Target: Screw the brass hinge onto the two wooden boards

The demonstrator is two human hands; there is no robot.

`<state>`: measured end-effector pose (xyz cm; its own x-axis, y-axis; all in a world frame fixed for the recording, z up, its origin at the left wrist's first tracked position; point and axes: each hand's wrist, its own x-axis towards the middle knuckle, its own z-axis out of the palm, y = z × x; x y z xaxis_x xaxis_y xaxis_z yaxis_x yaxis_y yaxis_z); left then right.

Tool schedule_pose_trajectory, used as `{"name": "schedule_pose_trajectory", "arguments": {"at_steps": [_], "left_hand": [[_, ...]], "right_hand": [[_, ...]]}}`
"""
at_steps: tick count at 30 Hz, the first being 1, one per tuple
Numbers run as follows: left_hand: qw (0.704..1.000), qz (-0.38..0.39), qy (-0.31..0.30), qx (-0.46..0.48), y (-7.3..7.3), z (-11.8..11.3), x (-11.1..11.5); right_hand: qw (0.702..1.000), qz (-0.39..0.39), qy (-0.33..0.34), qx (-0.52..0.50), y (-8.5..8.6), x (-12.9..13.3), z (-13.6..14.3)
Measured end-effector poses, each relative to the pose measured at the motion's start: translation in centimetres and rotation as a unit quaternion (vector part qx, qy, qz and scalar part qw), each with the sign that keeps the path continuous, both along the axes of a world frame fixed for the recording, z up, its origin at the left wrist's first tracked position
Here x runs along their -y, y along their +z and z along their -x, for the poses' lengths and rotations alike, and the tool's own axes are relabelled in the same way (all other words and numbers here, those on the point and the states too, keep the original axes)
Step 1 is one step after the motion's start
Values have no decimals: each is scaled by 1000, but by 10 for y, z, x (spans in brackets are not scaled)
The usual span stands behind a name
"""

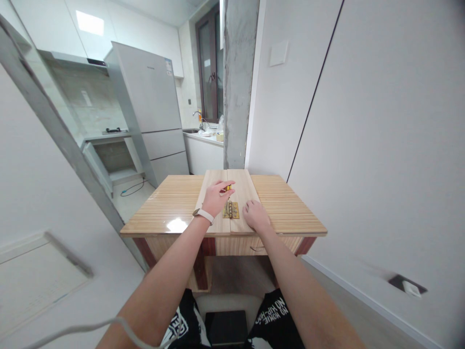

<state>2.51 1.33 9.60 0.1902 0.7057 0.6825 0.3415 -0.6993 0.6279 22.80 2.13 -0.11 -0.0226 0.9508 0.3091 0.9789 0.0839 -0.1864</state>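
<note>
- The left hand [217,196], wearing a pale wristband [203,214], is gripping a small yellow-and-black tool [227,187] and reaching over the boards
- The right hand [255,214] is lying palm down on the right wooden board [244,186], just beside the brass hinge [231,210]
- The brass hinge is lying across the seam between the left wooden board [210,182] and the right wooden board
- Both boards are lying flat, side by side, on the wooden table [286,206]
- A refrigerator [150,106] and a concrete pillar [238,82] are standing well behind the table
- A white cable [83,330] is running across the lower left corner
</note>
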Motion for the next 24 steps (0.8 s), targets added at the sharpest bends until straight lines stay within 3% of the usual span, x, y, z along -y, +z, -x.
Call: {"name": "schedule_pose_trajectory", "arguments": {"at_steps": [4, 11, 19, 24], "left_hand": [[999, -22, -16, -33, 3, -1, 3], [999, -11, -44, 0, -1, -5, 4], [999, -34, 16, -33, 6, -4, 9], [997, -44, -2, -59, 8, -5, 9]], "right_hand": [[1000, 0, 5, 1, 1, 1, 0], [1000, 1, 1, -1, 1, 0, 0], [1000, -1, 1, -3, 2, 2, 1], [1000, -3, -1, -1, 1, 1, 0]]}}
